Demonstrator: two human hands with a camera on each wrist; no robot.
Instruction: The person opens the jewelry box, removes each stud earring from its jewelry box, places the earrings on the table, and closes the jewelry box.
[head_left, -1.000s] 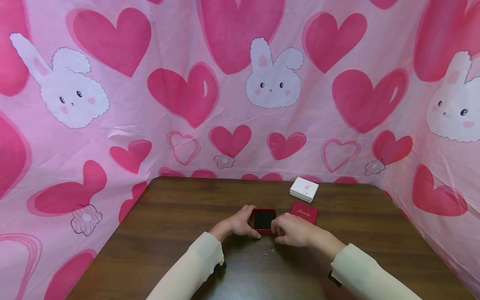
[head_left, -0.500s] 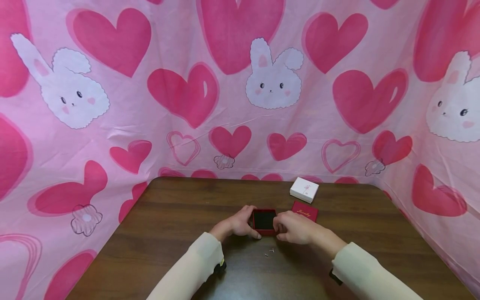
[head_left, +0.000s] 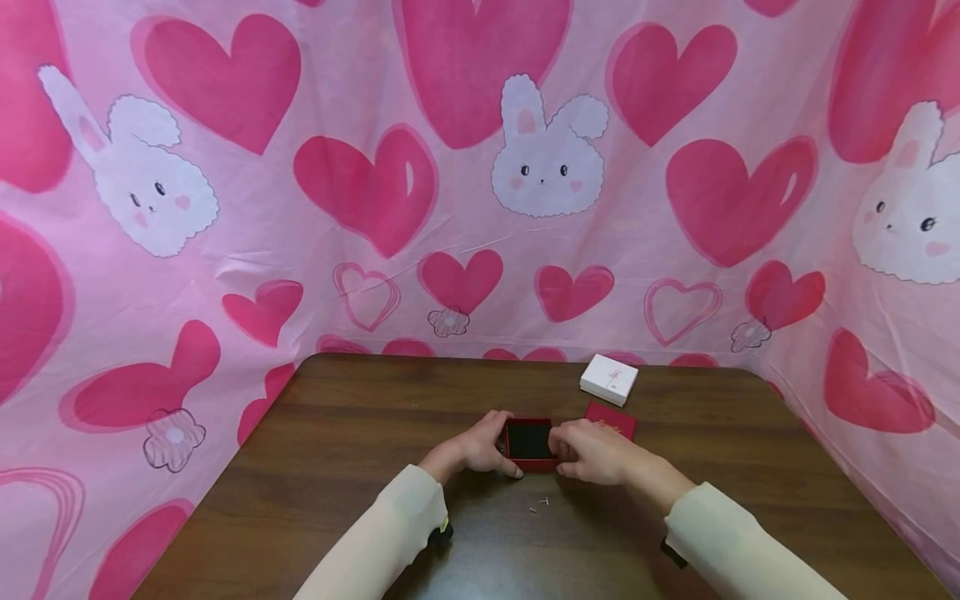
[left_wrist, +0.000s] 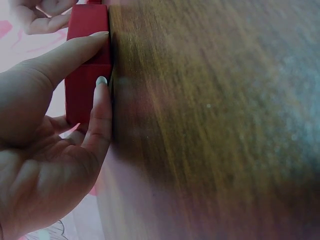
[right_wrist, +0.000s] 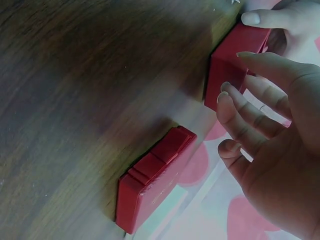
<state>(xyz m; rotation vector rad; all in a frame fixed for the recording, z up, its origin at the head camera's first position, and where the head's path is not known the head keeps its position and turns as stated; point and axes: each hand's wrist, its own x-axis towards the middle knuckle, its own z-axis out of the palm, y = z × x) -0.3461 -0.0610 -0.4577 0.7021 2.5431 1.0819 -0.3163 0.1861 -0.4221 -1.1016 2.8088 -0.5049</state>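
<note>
The base of a small red jewelry box (head_left: 534,466), lined with a black pad (head_left: 529,438), stands on the table between both hands. My left hand (head_left: 482,442) grips its left side; in the left wrist view the thumb lies along one red wall (left_wrist: 86,95), the other fingers around the corner. At the right side, my right hand (head_left: 596,452) has its thumb (right_wrist: 272,67) at the box's corner and its index finger over the rim, with the other fingers bent. Beside that hand lies the red lid (right_wrist: 162,160), with a ribbon bow on its side.
A white box (head_left: 609,377) with a pink print sits behind the lid, near the table's far edge. Two tiny light-coloured pieces (head_left: 545,502) lie on the brown wooden table (head_left: 360,408) in front of the jewelry box. Pink heart-patterned cloth (head_left: 465,208) surrounds the table.
My right hand has shifted slightly to the right along the box's edge, covering more of the lid's lettering. The left hand and the box base stay in place.
</note>
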